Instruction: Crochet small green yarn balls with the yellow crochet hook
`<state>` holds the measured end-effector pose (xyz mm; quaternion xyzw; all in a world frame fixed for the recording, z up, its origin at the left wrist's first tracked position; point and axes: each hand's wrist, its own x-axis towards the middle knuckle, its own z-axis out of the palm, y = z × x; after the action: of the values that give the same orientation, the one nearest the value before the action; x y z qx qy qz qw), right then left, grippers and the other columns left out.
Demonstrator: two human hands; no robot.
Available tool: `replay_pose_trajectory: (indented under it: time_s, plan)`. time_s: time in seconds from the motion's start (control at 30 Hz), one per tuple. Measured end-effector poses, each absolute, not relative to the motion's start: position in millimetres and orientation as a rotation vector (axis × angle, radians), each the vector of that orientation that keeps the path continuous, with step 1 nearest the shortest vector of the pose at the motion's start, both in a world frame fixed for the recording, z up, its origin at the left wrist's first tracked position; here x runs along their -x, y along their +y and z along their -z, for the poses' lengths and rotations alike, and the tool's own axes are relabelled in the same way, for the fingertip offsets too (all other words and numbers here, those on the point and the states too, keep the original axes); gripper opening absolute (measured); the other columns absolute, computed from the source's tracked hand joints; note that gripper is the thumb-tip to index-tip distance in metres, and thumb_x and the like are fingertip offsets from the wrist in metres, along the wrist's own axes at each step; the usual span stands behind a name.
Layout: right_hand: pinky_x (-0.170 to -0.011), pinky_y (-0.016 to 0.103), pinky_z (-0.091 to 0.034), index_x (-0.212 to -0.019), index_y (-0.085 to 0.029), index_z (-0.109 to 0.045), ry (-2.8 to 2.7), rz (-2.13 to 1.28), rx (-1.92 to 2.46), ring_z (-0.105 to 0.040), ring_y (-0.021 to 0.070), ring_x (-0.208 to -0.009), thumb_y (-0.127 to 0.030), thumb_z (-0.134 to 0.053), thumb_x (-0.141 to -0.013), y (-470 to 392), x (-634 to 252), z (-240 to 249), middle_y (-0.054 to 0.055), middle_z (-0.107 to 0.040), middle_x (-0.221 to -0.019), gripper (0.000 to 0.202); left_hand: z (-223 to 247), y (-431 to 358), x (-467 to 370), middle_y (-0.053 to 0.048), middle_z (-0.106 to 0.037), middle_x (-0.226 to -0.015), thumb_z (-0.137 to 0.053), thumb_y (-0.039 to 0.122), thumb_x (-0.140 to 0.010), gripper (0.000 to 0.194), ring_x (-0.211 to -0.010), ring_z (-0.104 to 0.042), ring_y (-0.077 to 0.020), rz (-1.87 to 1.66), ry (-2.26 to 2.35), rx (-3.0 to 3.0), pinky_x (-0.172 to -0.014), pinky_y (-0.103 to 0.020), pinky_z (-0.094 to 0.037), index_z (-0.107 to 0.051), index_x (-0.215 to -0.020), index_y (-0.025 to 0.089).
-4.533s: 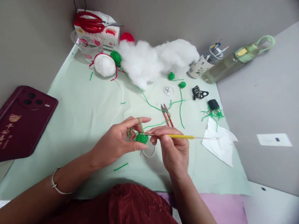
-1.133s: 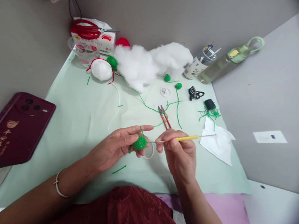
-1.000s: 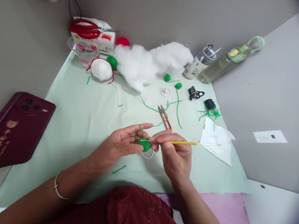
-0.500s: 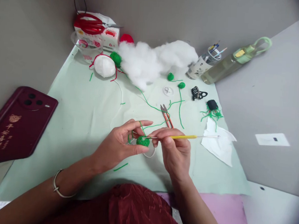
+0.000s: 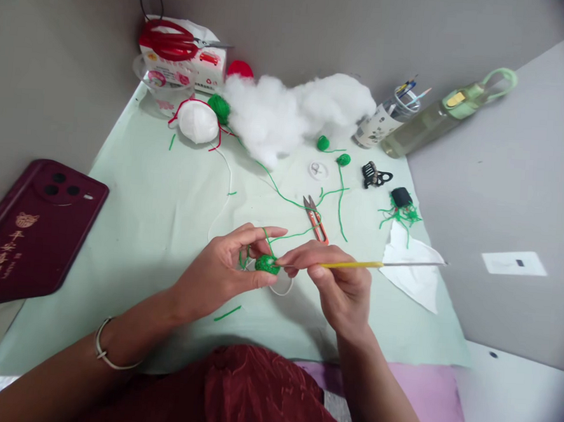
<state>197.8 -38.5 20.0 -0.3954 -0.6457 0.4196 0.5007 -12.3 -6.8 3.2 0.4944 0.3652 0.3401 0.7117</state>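
Note:
Between the thumb and fingers of my left hand (image 5: 221,264) sits a small green crochet piece (image 5: 267,264). Green yarn (image 5: 287,237) loops over the raised index finger and runs off to the right across the table. My right hand (image 5: 337,281) grips a crochet hook (image 5: 350,265) by its yellow handle, pen-fashion. The hook's left end is at the crochet piece; whether its tip is inside a stitch is too small to tell. A loop of white yarn (image 5: 284,289) hangs below the piece.
Orange thread snips (image 5: 316,221) lie just beyond my hands. White stuffing (image 5: 273,118), a white yarn ball (image 5: 198,122), green yarn balls (image 5: 218,108) and a pen cup (image 5: 385,122) stand at the back. A dark red phone (image 5: 37,228) is left; a bottle (image 5: 441,115), hair clip (image 5: 376,175) and paper (image 5: 412,267) are right.
My right hand and the crochet hook have shifted to the right, drawing the hook outward from the green piece. My left hand has stayed nearly in place.

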Motion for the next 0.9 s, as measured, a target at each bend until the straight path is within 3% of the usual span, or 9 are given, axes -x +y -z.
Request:
replay_pose_trajectory:
  time_s: [0.3, 0.47, 0.73, 0.9]
  plan:
    - [-0.080, 0.039, -0.063, -0.112, -0.024, -0.074, -1.883, -0.853, 0.951, -0.077, 0.0213, -0.093, -0.016, -0.058, -0.104, -38, -204, -30, 0.007, -0.081, -0.098, 0.019, -4, -5, 9, 0.001, -0.056, -0.094, -0.084, 0.020, -0.079, 0.056, -0.093, -0.058, -0.0176, -0.724, 0.880, -1.172, -0.094, -0.038, -0.048, -0.074, -0.134, 0.028]
    - [-0.078, 0.038, -0.063, -0.115, -0.026, -0.072, -2.027, -0.735, 0.981, -0.076, 0.0224, -0.095, -0.017, -0.057, -0.105, -40, -202, -27, 0.009, -0.081, -0.103, 0.020, -4, -6, 4, -0.001, -0.061, -0.098, -0.089, 0.029, -0.076, 0.048, -0.090, -0.058, -0.0188, -0.696, 0.940, -1.105, -0.090, -0.039, -0.049, -0.077, -0.122, 0.025]
    - [-0.079, 0.039, -0.064, -0.105, -0.025, -0.078, -1.665, -0.906, 0.935, -0.079, 0.0221, -0.092, -0.019, -0.061, -0.104, -41, -202, -25, 0.005, -0.081, -0.089, 0.019, -9, -8, 2, -0.002, -0.066, -0.097, -0.091, 0.027, -0.073, 0.044, -0.098, -0.064, -0.0230, -0.720, 0.899, -1.087, -0.098, -0.042, -0.050, -0.080, -0.115, 0.028]
    - [-0.080, 0.037, -0.064, -0.106, -0.025, -0.080, -1.578, -0.920, 0.932, -0.079, 0.0212, -0.093, -0.018, -0.062, -0.103, -44, -199, -21, 0.005, -0.082, -0.092, 0.019, -9, -8, 3, 0.000, -0.064, -0.093, -0.092, 0.027, -0.073, 0.054, -0.095, -0.062, -0.0209, -0.747, 0.941, -1.114, -0.096, -0.040, -0.049, -0.078, -0.125, 0.029]
